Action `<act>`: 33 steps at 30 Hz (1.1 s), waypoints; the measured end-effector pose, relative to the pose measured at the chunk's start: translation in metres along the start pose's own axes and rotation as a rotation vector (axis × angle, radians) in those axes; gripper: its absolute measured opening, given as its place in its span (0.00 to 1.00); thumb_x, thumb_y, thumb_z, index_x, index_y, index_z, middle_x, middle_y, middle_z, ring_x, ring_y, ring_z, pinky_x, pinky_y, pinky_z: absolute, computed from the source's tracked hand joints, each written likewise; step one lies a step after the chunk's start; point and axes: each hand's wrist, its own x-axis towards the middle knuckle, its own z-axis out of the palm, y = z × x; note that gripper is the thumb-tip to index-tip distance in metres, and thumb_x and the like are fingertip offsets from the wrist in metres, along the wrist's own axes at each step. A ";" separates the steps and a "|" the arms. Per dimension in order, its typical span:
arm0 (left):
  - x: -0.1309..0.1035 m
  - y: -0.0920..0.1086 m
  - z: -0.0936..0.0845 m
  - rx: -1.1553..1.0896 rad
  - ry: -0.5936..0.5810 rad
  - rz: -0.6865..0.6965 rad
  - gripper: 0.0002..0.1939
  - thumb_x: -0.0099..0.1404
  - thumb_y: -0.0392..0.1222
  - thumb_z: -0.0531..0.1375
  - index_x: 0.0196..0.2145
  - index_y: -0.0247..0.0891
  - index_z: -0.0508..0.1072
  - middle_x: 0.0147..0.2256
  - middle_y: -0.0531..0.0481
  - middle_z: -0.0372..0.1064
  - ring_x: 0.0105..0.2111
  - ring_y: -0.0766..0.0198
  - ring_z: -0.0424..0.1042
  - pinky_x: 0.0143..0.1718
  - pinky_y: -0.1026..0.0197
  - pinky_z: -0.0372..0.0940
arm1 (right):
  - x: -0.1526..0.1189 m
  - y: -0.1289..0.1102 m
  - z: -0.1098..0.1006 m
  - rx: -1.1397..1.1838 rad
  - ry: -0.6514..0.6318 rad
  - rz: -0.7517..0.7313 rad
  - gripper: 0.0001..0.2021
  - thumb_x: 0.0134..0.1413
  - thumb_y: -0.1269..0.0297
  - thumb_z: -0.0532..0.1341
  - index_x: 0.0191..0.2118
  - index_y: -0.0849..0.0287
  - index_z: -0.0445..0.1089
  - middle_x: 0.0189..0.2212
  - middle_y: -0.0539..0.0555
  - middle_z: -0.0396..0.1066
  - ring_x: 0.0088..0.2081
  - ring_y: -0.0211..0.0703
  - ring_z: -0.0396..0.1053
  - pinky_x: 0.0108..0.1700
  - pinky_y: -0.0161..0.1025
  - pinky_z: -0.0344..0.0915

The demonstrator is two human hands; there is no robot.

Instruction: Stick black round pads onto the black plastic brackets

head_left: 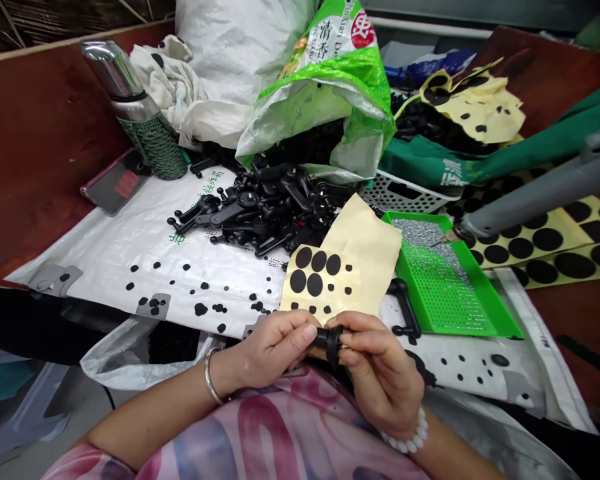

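Observation:
My left hand (285, 340) is closed around the stem of a black plastic arm with a round, disc-like end (334, 345), held low over the table's front edge. From the other side, my right hand (383, 363) pinches that round end between thumb and fingers. Whether a small piece sits under the right fingertips is hidden. Just beyond both hands lies a cream backing sheet (367, 247) with black round stickers (314, 284), large and small. A single black arm (406, 310) rests to the right of the sheet.
Behind is a heap of black arms (275, 207), with a green-and-white bag (325, 87) beyond. A green tray (500, 313) holds small silver screws (425, 235); a grey screwdriver (545, 190) hangs over it. A thermos (150, 127) and phone (115, 183) stand left.

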 end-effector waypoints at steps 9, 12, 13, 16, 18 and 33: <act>0.004 -0.005 0.002 -0.546 -0.241 -0.424 0.28 0.57 0.66 0.49 0.16 0.38 0.53 0.12 0.62 0.40 0.11 0.75 0.40 0.12 0.68 0.39 | 0.010 0.000 -0.010 0.021 -0.172 -0.079 0.11 0.54 0.76 0.54 0.43 0.57 0.62 0.40 0.59 0.68 0.41 0.44 0.69 0.39 0.42 0.69; 0.007 -0.004 0.000 -0.564 -0.259 -0.485 0.28 0.58 0.65 0.48 0.16 0.38 0.53 0.13 0.61 0.41 0.11 0.75 0.40 0.12 0.67 0.37 | 0.012 0.008 -0.011 0.051 -0.200 -0.079 0.12 0.54 0.76 0.54 0.43 0.56 0.62 0.40 0.59 0.68 0.42 0.45 0.69 0.39 0.43 0.69; 0.008 -0.004 -0.001 -0.577 -0.262 -0.505 0.28 0.59 0.64 0.47 0.16 0.38 0.52 0.13 0.61 0.41 0.11 0.75 0.39 0.12 0.67 0.36 | 0.012 0.010 -0.011 0.062 -0.210 -0.073 0.12 0.54 0.77 0.54 0.43 0.56 0.62 0.40 0.59 0.67 0.42 0.44 0.69 0.39 0.43 0.69; 0.013 -0.006 0.001 -0.617 -0.201 -0.569 0.28 0.58 0.65 0.47 0.15 0.39 0.51 0.12 0.61 0.41 0.10 0.75 0.39 0.11 0.67 0.36 | 0.011 0.016 -0.006 0.070 -0.150 -0.006 0.11 0.54 0.77 0.53 0.41 0.57 0.62 0.39 0.58 0.67 0.41 0.43 0.69 0.39 0.43 0.69; 0.015 -0.007 0.004 -0.599 -0.092 -0.577 0.28 0.56 0.67 0.47 0.16 0.40 0.51 0.11 0.62 0.41 0.10 0.75 0.39 0.11 0.67 0.36 | 0.007 0.017 0.001 0.066 -0.062 0.052 0.09 0.54 0.77 0.53 0.40 0.57 0.62 0.39 0.58 0.67 0.40 0.43 0.69 0.40 0.43 0.69; 0.003 0.010 -0.003 0.743 0.153 0.298 0.13 0.67 0.42 0.43 0.31 0.35 0.63 0.25 0.50 0.61 0.26 0.65 0.60 0.28 0.62 0.57 | 0.007 -0.001 0.010 0.101 0.113 0.301 0.04 0.54 0.72 0.57 0.35 0.57 0.66 0.37 0.56 0.68 0.41 0.41 0.69 0.38 0.37 0.69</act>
